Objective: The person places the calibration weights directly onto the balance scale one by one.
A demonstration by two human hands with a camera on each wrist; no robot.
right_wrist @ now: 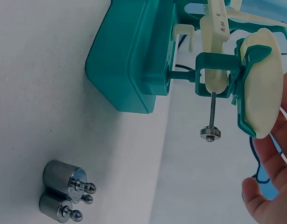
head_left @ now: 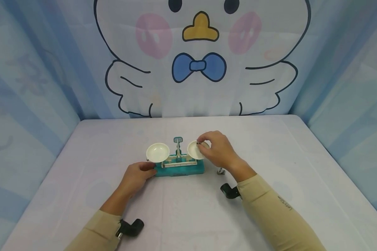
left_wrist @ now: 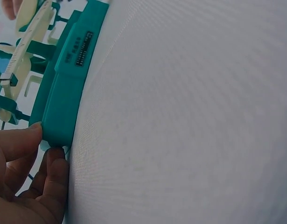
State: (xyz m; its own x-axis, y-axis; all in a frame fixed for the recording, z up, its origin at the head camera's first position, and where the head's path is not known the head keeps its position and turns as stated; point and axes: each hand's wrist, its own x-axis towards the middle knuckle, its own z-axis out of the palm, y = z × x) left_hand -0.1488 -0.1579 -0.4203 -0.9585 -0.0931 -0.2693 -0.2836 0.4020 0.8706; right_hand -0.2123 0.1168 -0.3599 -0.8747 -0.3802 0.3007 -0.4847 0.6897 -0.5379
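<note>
A teal balance scale (head_left: 179,170) stands on the table with two cream pans. My left hand (head_left: 137,177) holds the left end of its base, thumb on the upper edge and fingers against the end, as the left wrist view shows. Over the right pan (head_left: 193,150), my right hand (head_left: 219,148) pinches a small metallic weight (head_left: 199,143) between thumb and forefinger. In the right wrist view the pan (right_wrist: 264,84) hides part of the right fingers (right_wrist: 274,161), and the weight does not show there. The left pan (head_left: 157,152) is bare.
Cylindrical metal weights (right_wrist: 64,179) with knobs stand close together on the table, just right of the scale and below my right wrist. A threaded rod with a knurled nut (right_wrist: 210,134) sticks out from the beam's end. A patterned curtain (head_left: 201,94) hangs behind the table.
</note>
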